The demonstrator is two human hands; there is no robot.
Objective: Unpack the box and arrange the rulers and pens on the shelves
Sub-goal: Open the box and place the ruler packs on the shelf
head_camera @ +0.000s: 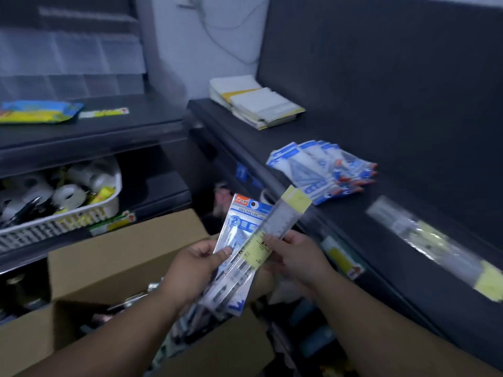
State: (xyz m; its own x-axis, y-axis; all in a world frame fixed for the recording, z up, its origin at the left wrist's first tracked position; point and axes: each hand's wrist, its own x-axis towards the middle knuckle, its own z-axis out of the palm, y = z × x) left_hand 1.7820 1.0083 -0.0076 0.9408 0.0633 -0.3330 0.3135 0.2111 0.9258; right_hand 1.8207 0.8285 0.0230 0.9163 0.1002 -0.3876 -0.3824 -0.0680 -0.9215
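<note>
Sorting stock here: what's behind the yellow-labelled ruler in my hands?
A blue-and-white Geometric packet lies behind the ruler, gripped by the left hand; the right hand holds the ruler. The ruler covers a diagonal strip of the packet, so its contents there are hidden.

Left hand (196, 263) around geometric-set packet (245, 213); right hand (296, 257) around ruler pack (288, 210)

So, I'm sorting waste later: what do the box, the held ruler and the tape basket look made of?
Box: matte brown cardboard, judging by creased flaps. Ruler: probably clear glossy plastic; see-through, with yellow paper labels. Basket: white moulded plastic, slotted wall; likely.
</note>
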